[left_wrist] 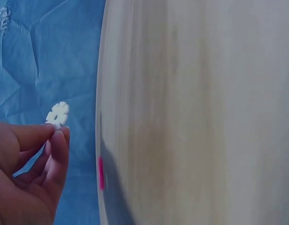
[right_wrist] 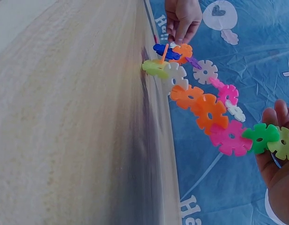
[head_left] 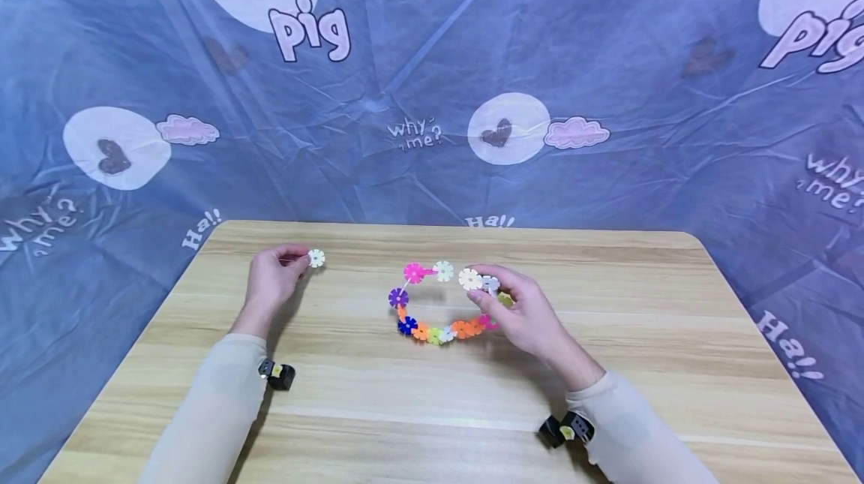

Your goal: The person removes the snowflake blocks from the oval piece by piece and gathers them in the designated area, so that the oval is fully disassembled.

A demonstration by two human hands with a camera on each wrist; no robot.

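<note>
My left hand [head_left: 273, 274] pinches a single white snowflake disc [head_left: 316, 258] between thumb and fingertips, above the left part of the table; in the left wrist view the white disc [left_wrist: 58, 114] shows its notched rim. My right hand [head_left: 520, 311] grips one end of a chain of linked snowflake discs [head_left: 462, 329], at a white disc [head_left: 470, 279]. Orange, pink, purple, blue, green and yellow pieces curve round in a nearly closed loop, held off the table. A pale disc [head_left: 442, 271] forms the free end, apart from the right fingers.
The wooden table [head_left: 405, 424] has a blue printed cloth [head_left: 378, 169] behind it and at its sides. A small pink strip [left_wrist: 101, 173] shows at the table's edge in the left wrist view; its kind is unclear. Black cameras sit on both wrists.
</note>
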